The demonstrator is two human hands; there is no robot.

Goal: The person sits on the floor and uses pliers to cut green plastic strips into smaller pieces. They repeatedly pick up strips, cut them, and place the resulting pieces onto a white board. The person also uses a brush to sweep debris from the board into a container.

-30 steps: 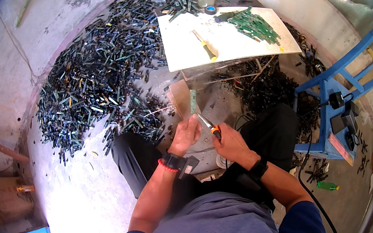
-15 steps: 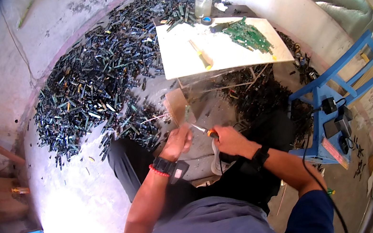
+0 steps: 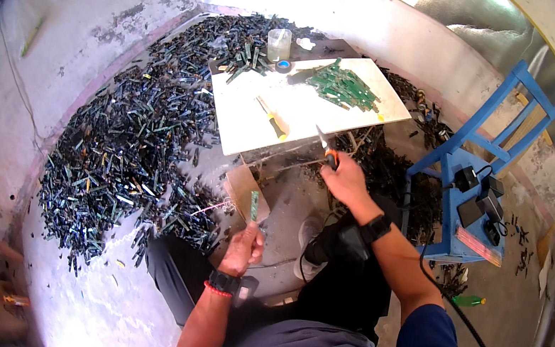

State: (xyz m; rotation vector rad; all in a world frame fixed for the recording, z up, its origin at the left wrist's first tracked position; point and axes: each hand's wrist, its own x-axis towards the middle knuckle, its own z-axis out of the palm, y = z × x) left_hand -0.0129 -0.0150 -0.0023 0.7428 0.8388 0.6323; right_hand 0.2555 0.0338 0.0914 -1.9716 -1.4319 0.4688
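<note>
My left hand (image 3: 242, 249) is closed on the lower end of a narrow green circuit board strip (image 3: 254, 204), which points upward over the floor between my legs. My right hand (image 3: 347, 179) grips a tool with an orange-and-black handle (image 3: 331, 158) and a pointed metal end; its exact kind is hard to make out. That tip lies beside the near right edge of the white tabletop (image 3: 237, 128), apart from the strip. Behind the strip stands a brown cardboard piece (image 3: 238, 186).
Many dark strips form a wide heap (image 3: 124, 143) on the left. The tabletop bears a pile of green boards (image 3: 344, 86), a yellow-handled tool (image 3: 275, 126) and blue tape (image 3: 283, 66); a cloudy cup (image 3: 278, 46) stands behind. Black adapters (image 3: 488, 201) sit on a blue chair (image 3: 486, 144).
My right hand has lifted the tool up and away from the strip toward the table. My left hand has shifted slightly down and left, still holding the strip. The view has tilted.
</note>
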